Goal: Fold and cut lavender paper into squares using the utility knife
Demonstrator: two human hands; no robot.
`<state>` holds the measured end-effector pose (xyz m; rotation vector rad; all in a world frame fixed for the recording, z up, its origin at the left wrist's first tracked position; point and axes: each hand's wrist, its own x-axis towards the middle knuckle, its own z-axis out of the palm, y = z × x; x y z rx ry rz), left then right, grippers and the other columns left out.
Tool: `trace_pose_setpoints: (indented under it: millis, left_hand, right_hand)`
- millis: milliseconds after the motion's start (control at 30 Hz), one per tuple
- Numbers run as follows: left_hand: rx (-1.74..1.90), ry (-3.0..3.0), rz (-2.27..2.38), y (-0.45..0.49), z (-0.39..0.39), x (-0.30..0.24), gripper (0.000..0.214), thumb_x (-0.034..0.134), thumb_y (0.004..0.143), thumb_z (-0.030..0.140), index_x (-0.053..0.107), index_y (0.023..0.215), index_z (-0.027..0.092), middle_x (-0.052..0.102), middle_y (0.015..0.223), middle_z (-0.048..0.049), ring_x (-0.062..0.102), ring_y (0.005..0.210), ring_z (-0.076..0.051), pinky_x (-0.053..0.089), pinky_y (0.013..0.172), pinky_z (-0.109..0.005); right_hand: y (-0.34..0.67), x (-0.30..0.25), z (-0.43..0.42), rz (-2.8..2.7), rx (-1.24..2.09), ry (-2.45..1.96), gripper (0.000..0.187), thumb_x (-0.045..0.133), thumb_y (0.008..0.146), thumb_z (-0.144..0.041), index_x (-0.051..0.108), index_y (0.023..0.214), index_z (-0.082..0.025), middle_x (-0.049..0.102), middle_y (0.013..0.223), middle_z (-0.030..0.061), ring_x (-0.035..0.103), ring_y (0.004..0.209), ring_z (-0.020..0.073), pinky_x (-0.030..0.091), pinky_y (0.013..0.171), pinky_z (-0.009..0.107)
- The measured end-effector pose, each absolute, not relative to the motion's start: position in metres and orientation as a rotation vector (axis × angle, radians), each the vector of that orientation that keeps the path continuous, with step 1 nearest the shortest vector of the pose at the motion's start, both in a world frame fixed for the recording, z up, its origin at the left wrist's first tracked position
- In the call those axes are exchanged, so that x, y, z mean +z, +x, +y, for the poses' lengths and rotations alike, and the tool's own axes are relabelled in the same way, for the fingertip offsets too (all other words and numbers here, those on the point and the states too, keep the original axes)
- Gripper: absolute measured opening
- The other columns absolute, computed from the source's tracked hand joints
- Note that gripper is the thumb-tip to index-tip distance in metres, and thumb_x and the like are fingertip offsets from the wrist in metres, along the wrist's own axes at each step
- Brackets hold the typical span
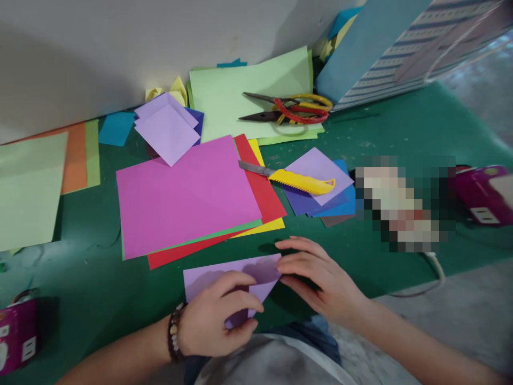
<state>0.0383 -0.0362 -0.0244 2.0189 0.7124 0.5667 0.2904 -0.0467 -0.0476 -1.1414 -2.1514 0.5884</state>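
A lilac sheet of paper [208, 275] lies partly folded at the near edge of the green mat [92, 278]. My left hand [216, 318], with a bead bracelet on its wrist, pinches the sheet's lower folded part between thumb and fingers. My right hand [316, 272] presses the paper's right corner down with its fingers stretched flat and close together. Just beyond the hands lies a stack of coloured sheets with a magenta sheet [184, 195] on top.
A yellow-handled utility knife [292, 179] lies on lilac and blue squares right of the stack. Two pairs of scissors [288, 107] rest on pale green paper at the back. More lilac squares [168, 128], green and orange sheets sit left; magenta boxes [484, 192] stand at both sides.
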Motion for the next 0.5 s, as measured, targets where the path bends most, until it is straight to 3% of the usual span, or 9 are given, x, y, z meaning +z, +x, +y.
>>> trace_pose_setpoints:
  millis: [133, 367, 500]
  left_hand:
    - [0.564, 2.179, 0.842, 0.033, -0.039, -0.022, 0.034, 0.063, 0.086, 0.028, 0.058, 0.118, 0.022, 0.051, 0.124, -0.0112, 0.053, 0.112, -0.022, 0.052, 0.092, -0.037]
    - [0.592, 2.553, 0.945, 0.031, -0.041, -0.016, 0.023, 0.051, 0.091, 0.012, 0.061, 0.111, 0.015, 0.049, 0.131, -0.0150, 0.048, 0.120, -0.025, 0.052, 0.094, -0.040]
    - [0.569, 2.651, 0.837, 0.029, -0.040, -0.017, 0.030, 0.051, 0.093, 0.028, 0.060, 0.114, 0.008, 0.059, 0.124, -0.0155, 0.050, 0.119, -0.028, 0.052, 0.094, -0.041]
  right_hand:
    - [0.290, -0.049, -0.039, -2.125, 0.707, -1.285, 0.007, 0.058, 0.089, -0.023, 0.060, 0.095, -0.025, 0.069, 0.085, 0.0015, 0.059, 0.105, 0.0212, 0.046, 0.097, 0.045]
    - [0.282, -0.045, -0.025, -2.123, 0.659, -1.354, 0.019, 0.061, 0.088, -0.039, 0.063, 0.098, -0.022, 0.068, 0.081, 0.0023, 0.057, 0.086, 0.0196, 0.044, 0.078, 0.037]
    - [0.276, -0.047, -0.023, -2.113, 0.612, -1.398, 0.020, 0.060, 0.088, -0.038, 0.063, 0.099, -0.022, 0.067, 0.077, 0.0004, 0.054, 0.082, 0.0176, 0.040, 0.075, 0.034]
